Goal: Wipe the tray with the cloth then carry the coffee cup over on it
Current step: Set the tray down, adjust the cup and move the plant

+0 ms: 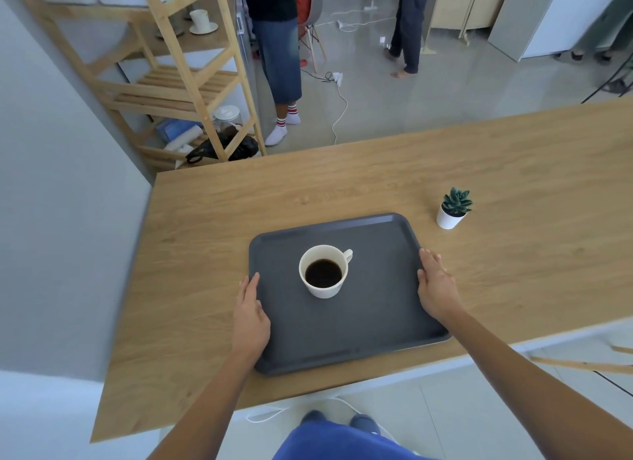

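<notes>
We have the dark grey tray [376, 309] lying flat on the wooden table [513, 172], the white coffee cup [324, 271] — filled with black coffee — standing upright near its middle. Our left hand [250, 317] and right hand [436, 285] each grip a side rim; a small potted plant [454, 209] stands nearby.

Person, head-camera view. Arms: two bare forearms, no sleeves visible as far as the lower frame edge; no watch, ring or bracelet seen. Left hand [251, 317] and right hand [436, 286]: bare, ungloved, short nails. Lower body: bright blue fabric garment [337, 440] at near centre. Feet: pair of dark grey-blue rounded shoe toes [364, 422], partly covered by the blue garment.
</notes>
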